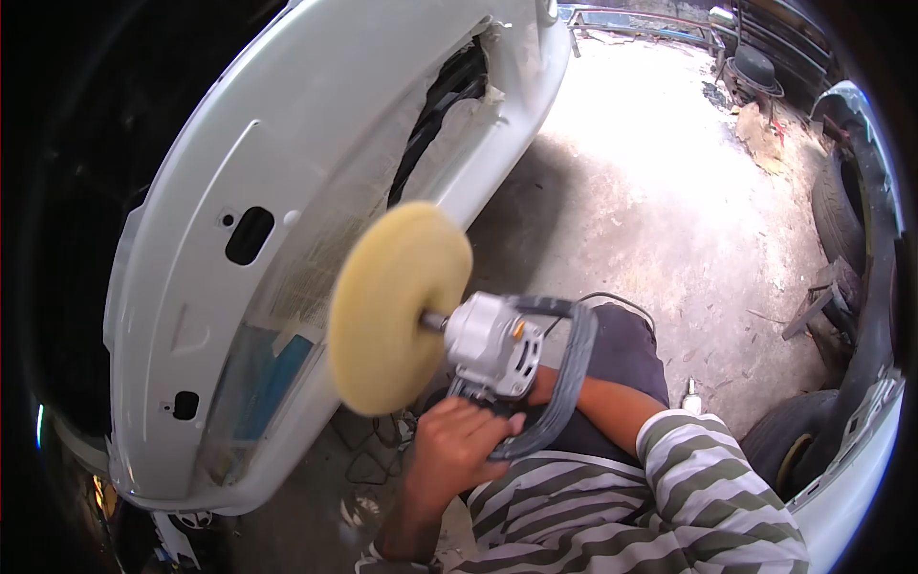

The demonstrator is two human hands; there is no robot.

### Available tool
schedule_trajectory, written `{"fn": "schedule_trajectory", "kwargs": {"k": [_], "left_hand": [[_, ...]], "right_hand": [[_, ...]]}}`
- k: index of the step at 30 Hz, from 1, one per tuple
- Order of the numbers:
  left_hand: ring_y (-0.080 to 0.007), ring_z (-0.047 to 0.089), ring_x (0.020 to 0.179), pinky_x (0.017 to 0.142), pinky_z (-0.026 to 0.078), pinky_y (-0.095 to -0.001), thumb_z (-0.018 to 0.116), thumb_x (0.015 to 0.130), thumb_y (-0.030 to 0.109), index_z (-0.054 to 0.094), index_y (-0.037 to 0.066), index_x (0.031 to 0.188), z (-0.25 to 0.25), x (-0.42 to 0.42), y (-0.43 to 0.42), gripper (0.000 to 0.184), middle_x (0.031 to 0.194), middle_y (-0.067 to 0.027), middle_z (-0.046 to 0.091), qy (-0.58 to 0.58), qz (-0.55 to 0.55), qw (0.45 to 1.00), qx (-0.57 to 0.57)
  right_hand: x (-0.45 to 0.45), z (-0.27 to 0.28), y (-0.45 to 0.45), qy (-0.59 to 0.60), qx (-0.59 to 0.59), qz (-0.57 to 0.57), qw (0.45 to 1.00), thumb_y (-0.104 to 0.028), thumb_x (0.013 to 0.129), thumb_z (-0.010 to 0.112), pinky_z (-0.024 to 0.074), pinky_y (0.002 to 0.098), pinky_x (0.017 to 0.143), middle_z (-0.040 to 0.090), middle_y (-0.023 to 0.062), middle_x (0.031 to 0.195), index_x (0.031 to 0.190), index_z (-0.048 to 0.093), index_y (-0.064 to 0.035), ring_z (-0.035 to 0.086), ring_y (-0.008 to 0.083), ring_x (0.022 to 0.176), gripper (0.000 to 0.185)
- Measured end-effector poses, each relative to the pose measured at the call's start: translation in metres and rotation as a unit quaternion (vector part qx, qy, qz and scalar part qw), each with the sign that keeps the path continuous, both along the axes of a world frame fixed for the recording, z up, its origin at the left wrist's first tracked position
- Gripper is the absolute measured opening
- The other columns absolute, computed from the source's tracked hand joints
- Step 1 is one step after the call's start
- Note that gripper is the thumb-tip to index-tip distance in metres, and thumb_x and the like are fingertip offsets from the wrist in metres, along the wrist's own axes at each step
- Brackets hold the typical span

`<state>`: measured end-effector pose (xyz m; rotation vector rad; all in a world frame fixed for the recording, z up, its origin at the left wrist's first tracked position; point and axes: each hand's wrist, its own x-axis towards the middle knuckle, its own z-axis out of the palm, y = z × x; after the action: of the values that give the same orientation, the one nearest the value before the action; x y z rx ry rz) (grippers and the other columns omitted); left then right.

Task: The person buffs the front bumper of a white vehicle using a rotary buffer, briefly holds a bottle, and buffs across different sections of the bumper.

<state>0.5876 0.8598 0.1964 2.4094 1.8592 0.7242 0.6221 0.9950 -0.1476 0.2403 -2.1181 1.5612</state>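
A polisher (492, 344) with a grey body and a dark loop handle (574, 373) is held in front of my body. Its round yellow buffing pad (397, 306) faces the white car body panel (220, 182) on the left and overlaps the panel's edge in view. Whether the pad touches it, I cannot tell. My left hand (461, 445) is closed around the handle's lower end, below the motor housing. Behind the polisher, my right hand (543, 385) meets the tool at its rear; its fingers are mostly hidden.
Slots and a long dark opening (445, 105) cut through the panel. Tires (841, 206) and another light car part (861, 469) line the right side. A small white bottle (691, 395) stands on the concrete floor (660, 220). A dark cord (617, 298) loops behind my leg.
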Motion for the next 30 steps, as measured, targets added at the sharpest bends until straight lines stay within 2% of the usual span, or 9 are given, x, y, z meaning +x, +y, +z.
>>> {"fn": "schedule_trajectory", "kwargs": {"k": [4, 5, 9, 11, 13, 15, 19, 22, 30], "left_hand": [[-0.0251, 0.054, 0.057, 0.058, 0.04, -0.0364, 0.079, 0.062, 0.009, 0.057, 0.009, 0.067, 0.006, 0.006, 0.053, 0.022, 0.061, -0.0057, 0.051, -0.013, 0.024, 0.997, 0.078], [-0.0261, 0.055, 0.059, 0.059, 0.041, -0.0371, 0.078, 0.061, 0.01, 0.057, 0.009, 0.068, 0.007, 0.005, 0.063, 0.022, 0.062, -0.0061, 0.052, -0.023, 0.028, 0.995, 0.094], [-0.0269, 0.056, 0.058, 0.059, 0.041, -0.0378, 0.076, 0.062, 0.012, 0.056, 0.009, 0.066, 0.007, -0.001, 0.083, 0.021, 0.061, -0.0068, 0.053, -0.05, 0.017, 0.992, 0.115], [-0.0277, 0.056, 0.056, 0.059, 0.041, -0.0377, 0.075, 0.066, 0.012, 0.055, 0.009, 0.062, 0.002, 0.0, 0.081, 0.021, 0.058, -0.007, 0.053, -0.053, 0.034, 0.992, 0.108], [-0.0272, 0.054, 0.053, 0.057, 0.041, -0.037, 0.076, 0.069, 0.012, 0.053, 0.009, 0.059, -0.005, 0.0, 0.068, 0.025, 0.055, -0.0068, 0.051, -0.051, 0.045, 0.989, 0.131], [-0.0266, 0.051, 0.05, 0.055, 0.039, -0.0363, 0.077, 0.07, 0.012, 0.053, 0.01, 0.058, -0.01, -0.004, 0.049, 0.027, 0.054, -0.0068, 0.049, -0.034, 0.062, 0.987, 0.145], [-0.0237, 0.045, 0.046, 0.054, 0.038, -0.0338, 0.075, 0.065, 0.002, 0.049, 0.01, 0.056, -0.021, -0.01, 0.017, 0.029, 0.052, -0.0049, 0.045, -0.048, 0.061, 0.982, 0.172], [-0.022, 0.043, 0.044, 0.054, 0.037, -0.0322, 0.073, 0.064, -0.001, 0.046, 0.009, 0.053, -0.024, -0.01, -0.002, 0.03, 0.05, -0.0037, 0.042, -0.047, 0.072, 0.982, 0.169], [-0.0203, 0.041, 0.043, 0.053, 0.035, -0.032, 0.071, 0.065, -0.004, 0.045, 0.009, 0.052, -0.028, -0.01, -0.025, 0.031, 0.049, -0.0025, 0.041, -0.047, 0.092, 0.982, 0.161]], "right_hand": [[0.016, 0.0, 0.054, -0.02, 0.017, 0.04, 0.999, -0.023, 0.081, 0.072, 0.0504, 0.0387, 0.089, 0.069, 0.0161, 0.11, 0.116, 0.065, -0.0073, 0.066, 0.0313, 0.1, 0.039], [0.043, -0.007, 0.048, -0.025, 0.023, 0.051, 0.998, -0.023, 0.081, 0.072, 0.0504, 0.0387, 0.089, 0.069, 0.0161, 0.11, 0.116, 0.065, -0.0073, 0.066, 0.0314, 0.1, 0.039], [0.038, -0.01, 0.026, -0.045, 0.038, 0.079, 0.995, -0.023, 0.081, 0.072, 0.0505, 0.039, 0.089, 0.069, 0.0162, 0.11, 0.116, 0.065, -0.0074, 0.066, 0.0318, 0.1, 0.039], [0.032, -0.005, 0.017, -0.054, 0.041, 0.088, 0.994, -0.023, 0.081, 0.072, 0.0505, 0.0391, 0.089, 0.069, 0.0163, 0.11, 0.115, 0.065, -0.0074, 0.066, 0.032, 0.1, 0.039], [0.051, -0.016, 0.059, -0.063, 0.042, 0.093, 0.993, -0.023, 0.081, 0.072, 0.0506, 0.0393, 0.089, 0.069, 0.0164, 0.11, 0.115, 0.065, -0.0074, 0.066, 0.0322, 0.1, 0.039], [0.011, 0.003, 0.071, -0.073, 0.04, 0.094, 0.992, -0.023, 0.081, 0.072, 0.0506, 0.0394, 0.088, 0.069, 0.0165, 0.109, 0.115, 0.065, -0.0074, 0.066, 0.0324, 0.1, 0.038], [0.001, 0.016, 0.041, -0.095, 0.029, 0.078, 0.992, -0.023, 0.081, 0.071, 0.0507, 0.0397, 0.088, 0.069, 0.0166, 0.109, 0.115, 0.065, -0.0075, 0.066, 0.0328, 0.1, 0.038], [0.022, 0.006, 0.027, -0.114, 0.017, 0.06, 0.992, -0.023, 0.081, 0.071, 0.0507, 0.0399, 0.088, 0.07, 0.0167, 0.109, 0.115, 0.065, -0.0075, 0.066, 0.0331, 0.099, 0.038], [0.024, 0.013, 0.021, -0.172, 0.003, 0.05, 0.984, -0.022, 0.08, 0.071, 0.0509, 0.0404, 0.087, 0.07, 0.017, 0.108, 0.114, 0.065, -0.0076, 0.066, 0.0338, 0.099, 0.037]]}}
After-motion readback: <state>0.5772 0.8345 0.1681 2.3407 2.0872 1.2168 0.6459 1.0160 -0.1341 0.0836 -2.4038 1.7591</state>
